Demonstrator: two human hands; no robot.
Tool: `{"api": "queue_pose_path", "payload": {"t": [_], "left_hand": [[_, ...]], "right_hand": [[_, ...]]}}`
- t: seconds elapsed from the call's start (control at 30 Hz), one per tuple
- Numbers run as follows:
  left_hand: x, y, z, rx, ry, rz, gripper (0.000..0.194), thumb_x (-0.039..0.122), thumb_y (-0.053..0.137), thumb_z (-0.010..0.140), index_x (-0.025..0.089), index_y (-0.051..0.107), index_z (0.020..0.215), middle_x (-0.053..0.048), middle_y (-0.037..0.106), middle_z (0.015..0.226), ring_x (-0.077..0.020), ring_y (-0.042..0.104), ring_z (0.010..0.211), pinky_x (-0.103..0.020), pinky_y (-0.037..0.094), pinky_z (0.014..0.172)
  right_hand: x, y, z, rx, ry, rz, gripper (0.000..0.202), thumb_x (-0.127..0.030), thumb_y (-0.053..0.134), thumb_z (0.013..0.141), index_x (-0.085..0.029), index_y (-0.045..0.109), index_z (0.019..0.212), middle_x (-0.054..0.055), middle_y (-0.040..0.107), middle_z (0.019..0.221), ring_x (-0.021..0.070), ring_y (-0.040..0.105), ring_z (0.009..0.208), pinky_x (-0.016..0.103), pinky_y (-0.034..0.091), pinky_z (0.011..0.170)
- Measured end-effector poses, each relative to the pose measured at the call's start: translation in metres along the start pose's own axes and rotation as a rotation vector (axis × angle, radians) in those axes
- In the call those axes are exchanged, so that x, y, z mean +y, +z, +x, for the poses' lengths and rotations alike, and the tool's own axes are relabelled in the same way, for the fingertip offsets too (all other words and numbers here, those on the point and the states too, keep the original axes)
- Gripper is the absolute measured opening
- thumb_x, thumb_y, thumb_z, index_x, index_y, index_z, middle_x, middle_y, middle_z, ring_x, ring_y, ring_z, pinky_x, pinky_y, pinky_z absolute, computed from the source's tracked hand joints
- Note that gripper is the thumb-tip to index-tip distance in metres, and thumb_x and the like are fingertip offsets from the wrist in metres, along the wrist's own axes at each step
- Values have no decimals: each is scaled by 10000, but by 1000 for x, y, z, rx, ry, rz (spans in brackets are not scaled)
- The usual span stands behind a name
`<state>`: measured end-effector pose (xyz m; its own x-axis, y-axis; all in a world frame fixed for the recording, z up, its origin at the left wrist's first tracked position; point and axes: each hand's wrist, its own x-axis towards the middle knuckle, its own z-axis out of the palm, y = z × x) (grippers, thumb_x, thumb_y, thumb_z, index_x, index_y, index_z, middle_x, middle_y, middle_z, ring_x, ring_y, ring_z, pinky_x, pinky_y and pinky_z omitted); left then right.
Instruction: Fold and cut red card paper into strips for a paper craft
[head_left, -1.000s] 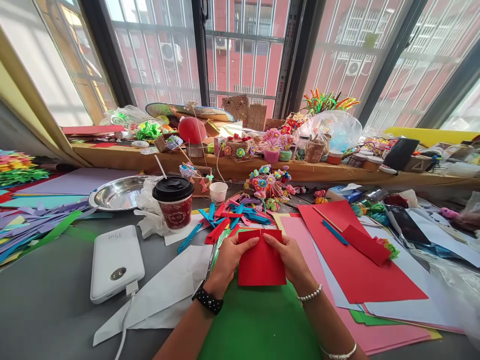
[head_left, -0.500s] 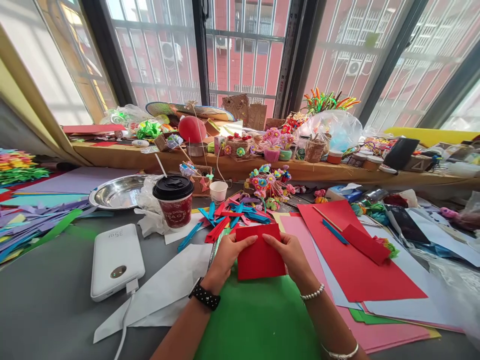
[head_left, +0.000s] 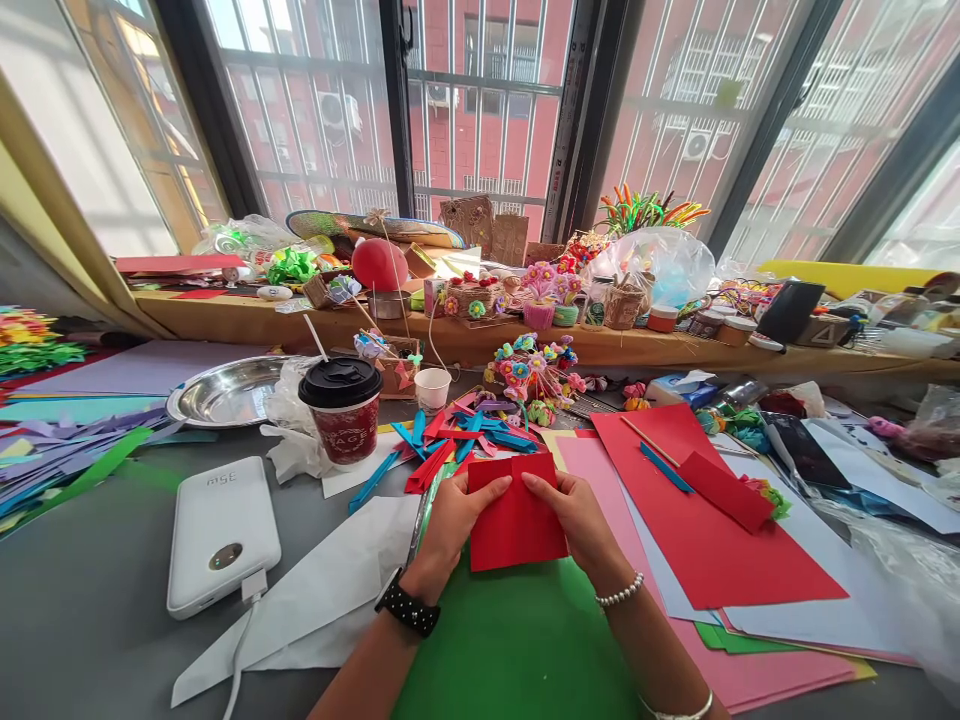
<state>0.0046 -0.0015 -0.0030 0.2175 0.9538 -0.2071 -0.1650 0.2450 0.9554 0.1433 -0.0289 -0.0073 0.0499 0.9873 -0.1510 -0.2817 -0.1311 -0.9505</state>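
A squarish piece of red paper (head_left: 517, 530) is held up between my two hands over a green mat (head_left: 502, 650). My left hand (head_left: 463, 515) pinches its left side, thumb on the near face and fingers behind. On the right side my right hand (head_left: 576, 510) grips it the same way, its thumb pointing at the other thumb. A small step or split shows at the paper's top edge between the thumbs. Just beyond lie folded blue strips (head_left: 495, 432) and red strips (head_left: 431, 470). The fingers behind the paper are mostly hidden.
To the left stand a white power bank (head_left: 223, 535) with its cable, a lidded coffee cup (head_left: 342, 410) and a metal bowl (head_left: 184, 405). Red sheets (head_left: 720, 540) and pink paper (head_left: 765, 670) are stacked at right. Behind, craft items crowd a ledge (head_left: 300, 335) beneath the windows.
The top edge of the red paper now shows a small step between the thumbs, where it looked straight before. Both hands keep their grip; the whole view has shifted slightly.
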Motion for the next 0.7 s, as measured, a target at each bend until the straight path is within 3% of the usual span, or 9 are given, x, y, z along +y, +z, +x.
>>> {"api": "queue_pose_path", "payload": {"t": [0.2,0.5,0.7], "left_hand": [[1,-4,0,-57,13,17,329,328,689,550,118,610,791,-75,674,769,-180,622,656,-221,493,532],[-3,-1,3,-74,-5,-100,292,277,698,552,126,617,789,-62,679,756,-172,620,663,-240,500,586],[-4,-1,2,-71,7,-98,303,294,693,555,124,619,794,-64,678,758,-177,620,666,-254,499,598]], "right_hand": [[0,-3,2,52,-39,-136,350,-414,650,584,-125,617,779,67,674,713,210,625,627,248,485,480],[2,0,1,4,11,49,311,-367,646,613,-130,613,811,68,670,725,208,626,652,284,509,566],[3,-1,2,11,15,20,334,-376,645,612,-123,613,828,70,667,705,204,624,625,290,507,564]]}}
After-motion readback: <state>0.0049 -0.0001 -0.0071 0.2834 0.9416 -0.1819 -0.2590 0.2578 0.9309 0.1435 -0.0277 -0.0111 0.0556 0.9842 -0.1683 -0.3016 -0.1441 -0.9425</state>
